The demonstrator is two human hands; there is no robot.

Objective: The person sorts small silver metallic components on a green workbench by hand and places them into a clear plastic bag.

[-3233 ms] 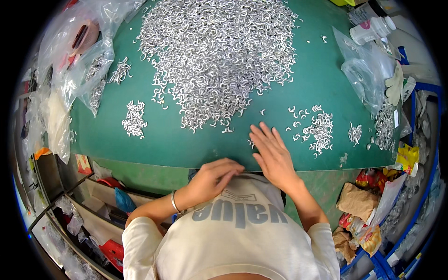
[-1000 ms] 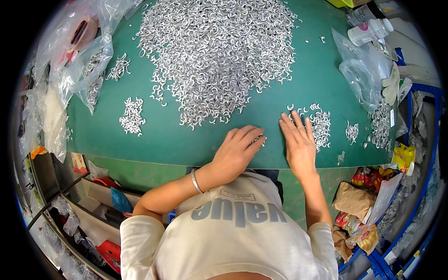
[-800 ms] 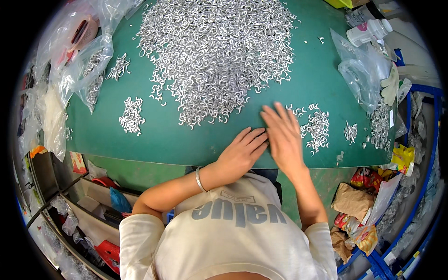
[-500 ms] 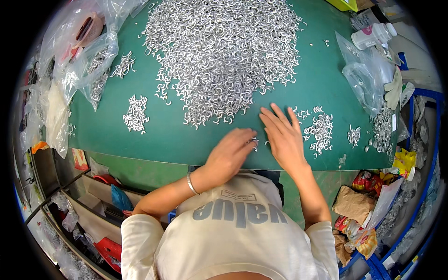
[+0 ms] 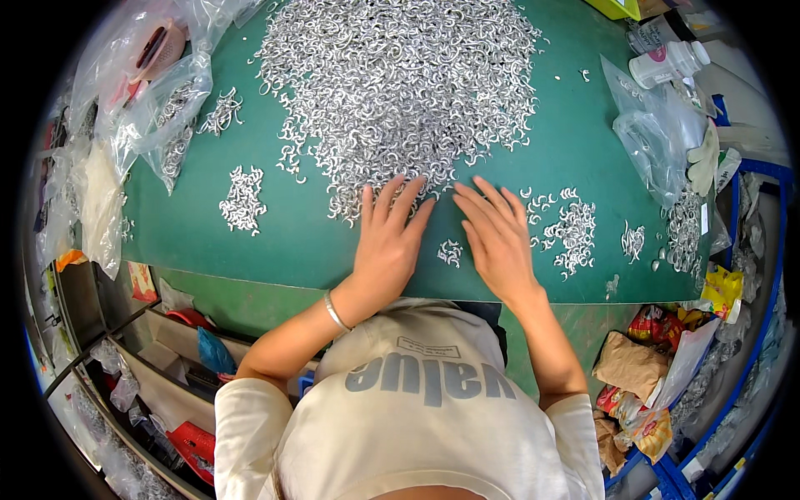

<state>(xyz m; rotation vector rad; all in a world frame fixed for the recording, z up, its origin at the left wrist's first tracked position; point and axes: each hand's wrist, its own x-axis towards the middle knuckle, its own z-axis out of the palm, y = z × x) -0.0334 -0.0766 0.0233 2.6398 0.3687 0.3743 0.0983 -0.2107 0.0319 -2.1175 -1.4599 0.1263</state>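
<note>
Silver crescents (image 5: 400, 100) — one large heap (image 5: 433, 58), one small cluster (image 5: 450, 252) between two hands (image 5: 387, 248) (image 5: 503, 247).

On the green tabletop's (image 5: 317, 258) left side, crumpled clear plastic (image 5: 104, 67) and a pink container (image 5: 172, 45). Toward the right edge, a white bottle (image 5: 668, 64), a clear bag (image 5: 654, 162) and a pale glove (image 5: 704, 160) beside it. Lower right, a yellow packet (image 5: 723, 289) above brown paper packaging (image 5: 635, 364); lower left, a blue bag (image 5: 215, 352) and a red tray (image 5: 192, 450).
</note>
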